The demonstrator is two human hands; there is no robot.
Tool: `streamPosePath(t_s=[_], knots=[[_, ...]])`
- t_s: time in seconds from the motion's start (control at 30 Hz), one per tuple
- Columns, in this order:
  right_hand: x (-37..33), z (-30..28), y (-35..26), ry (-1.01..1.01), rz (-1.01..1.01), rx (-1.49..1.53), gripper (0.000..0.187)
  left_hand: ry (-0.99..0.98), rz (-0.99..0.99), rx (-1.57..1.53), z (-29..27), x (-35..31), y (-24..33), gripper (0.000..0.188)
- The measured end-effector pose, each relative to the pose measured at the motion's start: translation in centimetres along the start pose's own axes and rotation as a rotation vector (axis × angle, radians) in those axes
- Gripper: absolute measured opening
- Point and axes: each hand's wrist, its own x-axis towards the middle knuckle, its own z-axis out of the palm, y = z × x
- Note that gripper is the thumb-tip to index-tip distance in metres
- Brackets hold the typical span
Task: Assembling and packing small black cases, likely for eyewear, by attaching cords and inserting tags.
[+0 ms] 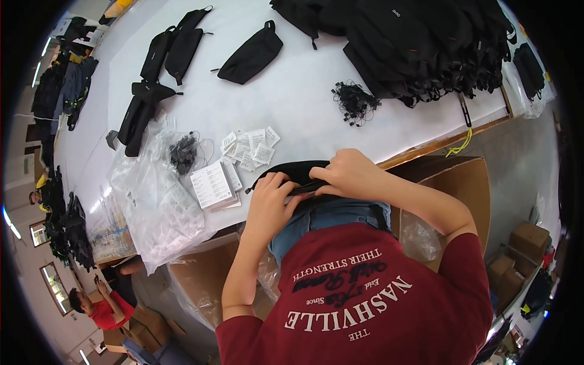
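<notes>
Two hands, the left hand [274, 204] and right hand [344, 174], pinch a black fabric pouch [295, 170], seemingly to hold its rim taut.

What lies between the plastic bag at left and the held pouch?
In the head view, a white card stack lies between the bag and the pouch.

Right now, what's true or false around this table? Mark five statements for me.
The left hand and right hand both touch a black pouch. True.
The white card stack lies right of the pouch. False: it lies left.
Black bags are heaped at the far right of the table. True.
The yellow cord lies mid-table. False: it hangs by the table's right edge.
A clear plastic bag lies left of the card stack. True.
</notes>
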Motion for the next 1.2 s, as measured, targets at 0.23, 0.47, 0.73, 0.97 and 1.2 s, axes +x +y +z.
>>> streamPosePath(t_s=[0.23, 0.47, 0.73, 0.97, 1.2], knots=[[-0.7, 0.9, 0.3, 0.078, -0.007, -0.013, 0.028, 0.111, -0.223, -0.470, -2.8, 3.3, -1.2, 0.021], [-0.7, 0.6, -0.3, 0.080, -0.018, 0.018, 0.029, 0.121, -0.377, 0.072, -0.3, 4.3, -8.4, 0.030], [-0.5, 0.6, 0.1, 0.245, -0.126, -0.038, 0.028, 0.365, -0.374, -0.237, -2.1, 4.3, -4.3, 0.021], [0.5, 0.6, 0.7, 0.353, -0.183, -0.188, 0.022, 0.352, 0.148, -0.160, -1.0, 2.7, 0.1, 0.020], [-0.7, 1.2, 1.2, 0.293, -0.145, -0.132, 0.023, 0.016, 0.040, -0.123, 0.7, 2.1, 0.9, 0.037]])
